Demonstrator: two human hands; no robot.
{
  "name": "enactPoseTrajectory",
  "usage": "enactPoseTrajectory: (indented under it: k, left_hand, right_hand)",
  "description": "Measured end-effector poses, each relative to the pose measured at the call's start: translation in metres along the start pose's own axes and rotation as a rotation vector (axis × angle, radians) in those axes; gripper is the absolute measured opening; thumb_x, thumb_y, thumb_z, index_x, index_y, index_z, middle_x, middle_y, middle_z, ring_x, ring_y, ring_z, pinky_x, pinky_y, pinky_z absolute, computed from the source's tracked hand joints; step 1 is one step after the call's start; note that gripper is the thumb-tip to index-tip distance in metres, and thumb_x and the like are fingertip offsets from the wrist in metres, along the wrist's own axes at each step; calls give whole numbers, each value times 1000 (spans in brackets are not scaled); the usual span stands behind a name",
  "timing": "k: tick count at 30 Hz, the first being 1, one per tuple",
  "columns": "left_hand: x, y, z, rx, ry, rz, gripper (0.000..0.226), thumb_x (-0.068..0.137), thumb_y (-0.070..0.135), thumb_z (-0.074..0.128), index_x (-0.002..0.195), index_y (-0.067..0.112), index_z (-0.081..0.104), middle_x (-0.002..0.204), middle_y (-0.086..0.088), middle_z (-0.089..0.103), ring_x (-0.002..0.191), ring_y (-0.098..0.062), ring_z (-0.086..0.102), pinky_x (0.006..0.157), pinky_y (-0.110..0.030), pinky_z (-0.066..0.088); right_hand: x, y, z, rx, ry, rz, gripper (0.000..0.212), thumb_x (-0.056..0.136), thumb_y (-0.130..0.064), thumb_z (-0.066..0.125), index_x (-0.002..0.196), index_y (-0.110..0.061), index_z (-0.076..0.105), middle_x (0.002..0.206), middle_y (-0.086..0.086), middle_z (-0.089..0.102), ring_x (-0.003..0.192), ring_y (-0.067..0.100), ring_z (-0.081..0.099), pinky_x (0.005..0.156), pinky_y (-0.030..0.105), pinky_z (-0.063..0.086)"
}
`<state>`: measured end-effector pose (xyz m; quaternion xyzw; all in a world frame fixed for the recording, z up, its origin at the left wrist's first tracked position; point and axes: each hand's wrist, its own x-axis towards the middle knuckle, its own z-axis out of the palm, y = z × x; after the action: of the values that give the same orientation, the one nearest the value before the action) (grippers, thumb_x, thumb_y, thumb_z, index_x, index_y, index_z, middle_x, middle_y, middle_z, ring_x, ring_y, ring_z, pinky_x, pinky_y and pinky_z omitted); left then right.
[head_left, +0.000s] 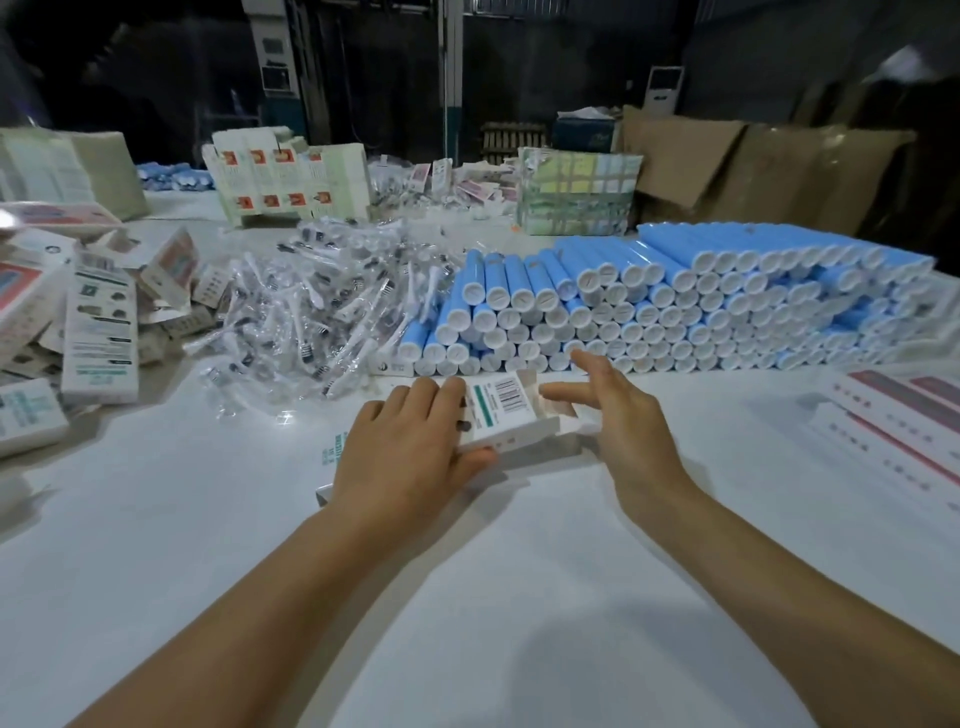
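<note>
A white carton (506, 410) with a barcode and a green stripe lies on the white table (467, 597) in front of me, its right end flap open. My left hand (410, 447) grips the carton from above, fingers over its top and thumb under its near edge. My right hand (618, 410) hovers at the open end with fingers spread and straight, the thumb touching the flap. Just beyond lies a stack of blue tubes with white caps (675, 306). Left of that is a heap of brush heads in clear wrappers (332, 306).
Printed cartons (98, 322) are piled at the left. Flat unfolded cartons (904, 431) lie at the right edge. Further back stand stacked boxes (291, 176), a wrapped bundle (579, 192) and brown cardboard (753, 171).
</note>
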<state>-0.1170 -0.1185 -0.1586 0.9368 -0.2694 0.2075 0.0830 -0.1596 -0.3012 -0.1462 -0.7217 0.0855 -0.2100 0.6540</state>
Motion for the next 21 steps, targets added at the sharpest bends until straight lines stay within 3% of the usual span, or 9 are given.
enactPoseTrajectory:
  k: [2,4,5,7,10,13,17,21]
  left_hand:
    - [1,0,1,-6,-5,8,76,81,66,34,140,18,38,124,-1,50,111,-24,47,88,-35,34]
    - [0,1,2,-10,-5,27,75,83,65,39,140,17,38,124,-1,50,111,-24,47,88,-35,34]
    - [1,0,2,-14,-3,31,74,83,64,41,140,17,38,124,-1,50,111,-25,47,88,-35,34]
    - [1,-1,2,-31,15,29,73,84,63,45,139,16,40,123,-2,51,110,-25,48,87,-36,35]
    - [1,-1,2,-30,50,17,73,83,64,42,138,16,41,121,-2,53,109,-26,50,86,-36,36]
    - [3,-2,3,-25,80,-35,73,84,65,41,139,17,38,123,-1,51,111,-25,48,87,-36,35]
    - [3,-2,5,-3,84,-57,73,84,66,40,140,20,33,126,1,48,113,-23,45,88,-35,33]
    - [1,6,4,16,99,-43,73,81,61,54,135,13,45,118,-6,56,106,-29,52,84,-39,38]
  right_hand:
    - [-3,4,2,-66,-74,34,38,99,-44,35,132,-32,50,114,-4,69,114,-1,55,105,34,35]
    - [-4,7,7,-144,-137,94,45,98,-48,35,139,-31,43,138,1,51,126,10,47,109,37,34]
    - [-4,6,8,-138,-164,101,45,98,-49,35,138,-31,43,139,0,50,126,10,48,107,34,36]
    - [-5,2,7,-54,-165,58,31,99,-44,37,122,-33,54,119,-5,66,113,3,57,97,27,41]
    - [-9,1,-2,-22,98,-41,25,97,-26,49,82,-32,68,98,-11,71,92,-1,61,87,28,43]
    - [-12,6,-8,-30,225,-117,26,93,-16,54,78,-32,69,83,-15,69,72,-6,58,75,24,43]
    - [-17,9,1,-35,121,-124,27,91,-11,58,82,-35,68,69,-18,69,57,-3,56,65,18,48]
    - [-21,9,6,25,56,-118,36,89,-5,60,79,-38,71,69,-17,71,55,-5,56,55,9,44]
